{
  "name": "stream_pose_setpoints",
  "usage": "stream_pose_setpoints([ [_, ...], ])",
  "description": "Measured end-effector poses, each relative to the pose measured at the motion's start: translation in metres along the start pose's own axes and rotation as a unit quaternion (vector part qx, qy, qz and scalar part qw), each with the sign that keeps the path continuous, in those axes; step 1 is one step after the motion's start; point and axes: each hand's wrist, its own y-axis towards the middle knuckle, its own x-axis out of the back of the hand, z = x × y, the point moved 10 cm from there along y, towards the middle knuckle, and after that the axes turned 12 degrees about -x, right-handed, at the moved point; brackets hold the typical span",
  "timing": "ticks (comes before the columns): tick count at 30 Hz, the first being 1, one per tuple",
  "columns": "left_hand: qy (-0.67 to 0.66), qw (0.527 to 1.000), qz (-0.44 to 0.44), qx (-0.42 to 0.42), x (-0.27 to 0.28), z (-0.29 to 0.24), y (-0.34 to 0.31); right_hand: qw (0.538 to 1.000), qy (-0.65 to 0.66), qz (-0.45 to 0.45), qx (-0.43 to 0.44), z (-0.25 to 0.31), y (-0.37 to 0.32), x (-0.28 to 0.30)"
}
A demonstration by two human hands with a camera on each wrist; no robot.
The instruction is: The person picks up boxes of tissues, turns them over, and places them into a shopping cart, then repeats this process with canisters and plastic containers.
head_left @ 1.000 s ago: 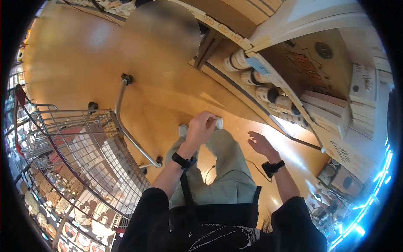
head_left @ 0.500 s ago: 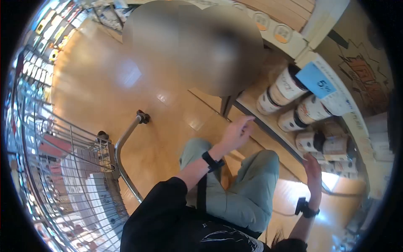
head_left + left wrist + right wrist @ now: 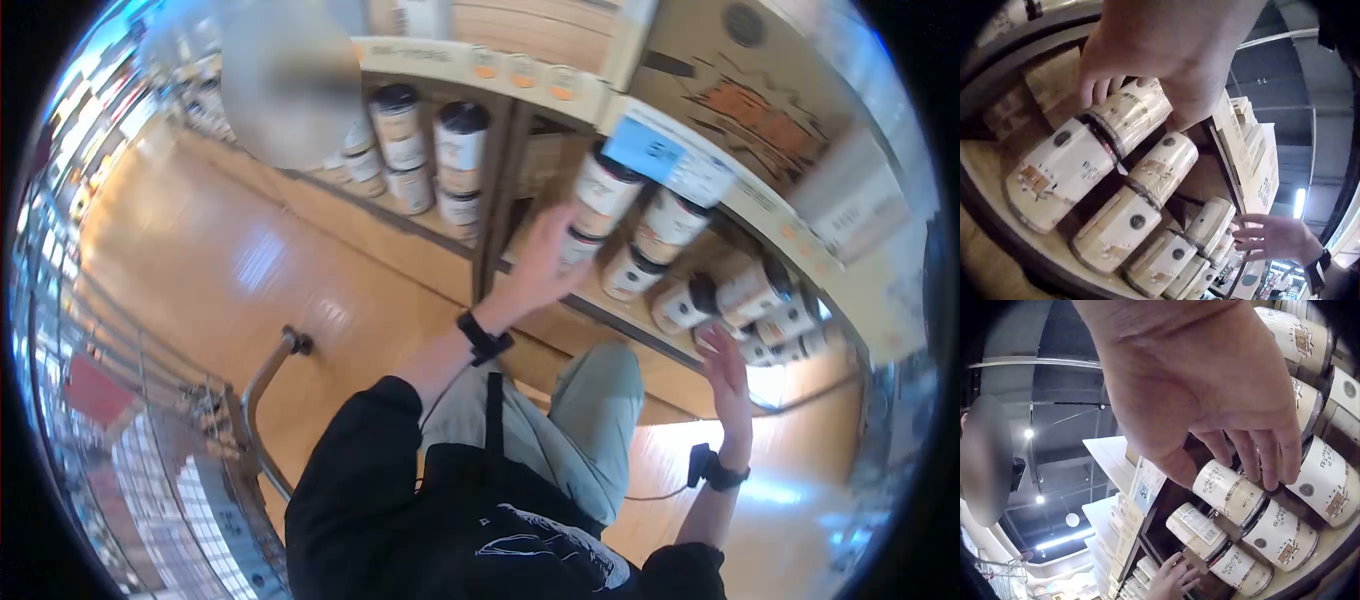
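Observation:
Dark-lidded jars with white printed labels stand stacked two high on a low shelf [image 3: 625, 325]. My left hand [image 3: 545, 265] is at the left-hand stack, overlapping its lower jar [image 3: 575, 252] in the head view. In the left wrist view its fingers hang over an upper jar [image 3: 1132, 119], with the thumb on that jar's other side. Further right, my right hand [image 3: 727, 375] is raised with fingers spread, near a lower jar [image 3: 683, 305]. The right wrist view shows its relaxed fingers [image 3: 1266, 456] in front of the stacked jars [image 3: 1229, 490], holding nothing.
A blue price tag [image 3: 645, 148] hangs from the shelf edge above the jars. Above it is a large printed carton [image 3: 740, 100]. A wire shopping cart [image 3: 150, 400] with boxes inside stands at left. More jars [image 3: 400, 140] fill the neighbouring bay beyond a shelf post [image 3: 492, 200].
The view has turned toward the shelf. My left hand has moved from over the legs and floor to the jar stack. My right hand has come up beside the jars, fingers spread.

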Motion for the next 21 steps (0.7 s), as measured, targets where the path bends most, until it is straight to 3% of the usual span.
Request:
stream_pose_setpoints([
  [6,-0.006,1.000,0.000,0.000,0.001,0.007,0.052,0.999,0.045,-0.028,-0.009,0.011,0.004,-0.013],
  [9,-0.024,0.997,-0.056,0.056,-0.005,0.014,0.060,0.999,0.043,-0.020,0.011,0.024,0.022,-0.020],
  [13,-0.027,0.991,-0.116,0.067,-0.012,0.026,0.059,0.996,0.059,-0.062,-0.006,0.030,0.042,-0.028],
  [18,-0.099,0.974,-0.175,0.101,0.001,0.025,0.045,0.997,0.066,-0.029,0.005,0.017,0.051,-0.047],
  [21,-0.128,0.967,-0.214,0.049,0.012,0.013,0.025,0.998,0.056,-0.027,0.015,0.008,0.052,-0.051],
])
